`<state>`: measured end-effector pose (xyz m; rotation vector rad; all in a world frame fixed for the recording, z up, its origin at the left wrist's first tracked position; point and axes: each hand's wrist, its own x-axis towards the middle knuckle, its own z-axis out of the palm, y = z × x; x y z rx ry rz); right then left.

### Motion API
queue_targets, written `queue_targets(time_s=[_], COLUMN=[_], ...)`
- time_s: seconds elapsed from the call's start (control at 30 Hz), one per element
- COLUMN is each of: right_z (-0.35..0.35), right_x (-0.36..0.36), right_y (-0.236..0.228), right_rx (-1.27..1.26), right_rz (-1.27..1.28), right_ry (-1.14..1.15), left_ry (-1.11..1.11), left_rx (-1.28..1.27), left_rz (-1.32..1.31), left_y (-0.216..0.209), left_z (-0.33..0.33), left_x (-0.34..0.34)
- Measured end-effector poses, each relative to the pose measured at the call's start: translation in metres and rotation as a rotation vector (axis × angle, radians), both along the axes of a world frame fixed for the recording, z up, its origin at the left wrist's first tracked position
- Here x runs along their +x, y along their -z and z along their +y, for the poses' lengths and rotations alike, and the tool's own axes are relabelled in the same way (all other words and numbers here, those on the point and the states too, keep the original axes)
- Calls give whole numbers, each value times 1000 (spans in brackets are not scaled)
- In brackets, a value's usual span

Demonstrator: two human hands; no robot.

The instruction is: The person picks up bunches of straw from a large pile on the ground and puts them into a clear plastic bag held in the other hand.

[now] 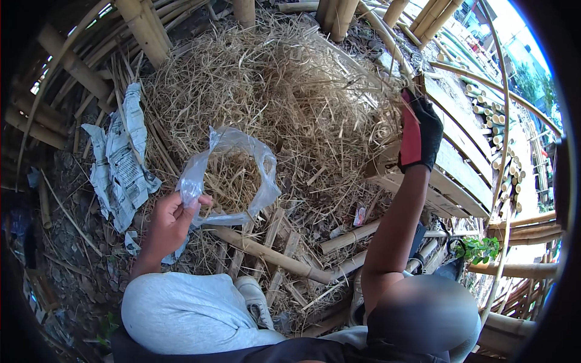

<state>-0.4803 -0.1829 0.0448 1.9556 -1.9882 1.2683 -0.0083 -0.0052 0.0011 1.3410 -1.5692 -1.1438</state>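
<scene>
Head view, plastic bag (195, 173), open, encircling straw (233, 178)

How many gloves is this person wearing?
1: a black and red glove, on the right hand near the wooden crate. The left hand is bare and pinches clear plastic, so no second worn glove is hidden.

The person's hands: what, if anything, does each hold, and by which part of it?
Left hand: a clear plastic bag, pinched by its bunched lower-left edge. Gloved right hand: beside straw; whether it grips any cannot be told.
</scene>
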Motion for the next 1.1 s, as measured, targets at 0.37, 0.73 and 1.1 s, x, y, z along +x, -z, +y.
queue_targets(time_s=[0.37, 0.73, 1.1], right_z=[45, 31, -71], right_x=[12, -23, -11], right_y=[-11, -87, 0], right_rx=[-423, -537, -200], right_rz=[-403, -811, -1052], right_ry=[73, -355, -620], left_ry=[11, 36, 58], left_rx=[13, -4, -8], left_rz=[69, 12, 24], left_y=[0, -2, 1], left_z=[5, 3, 6], left_x=[6, -3, -2])
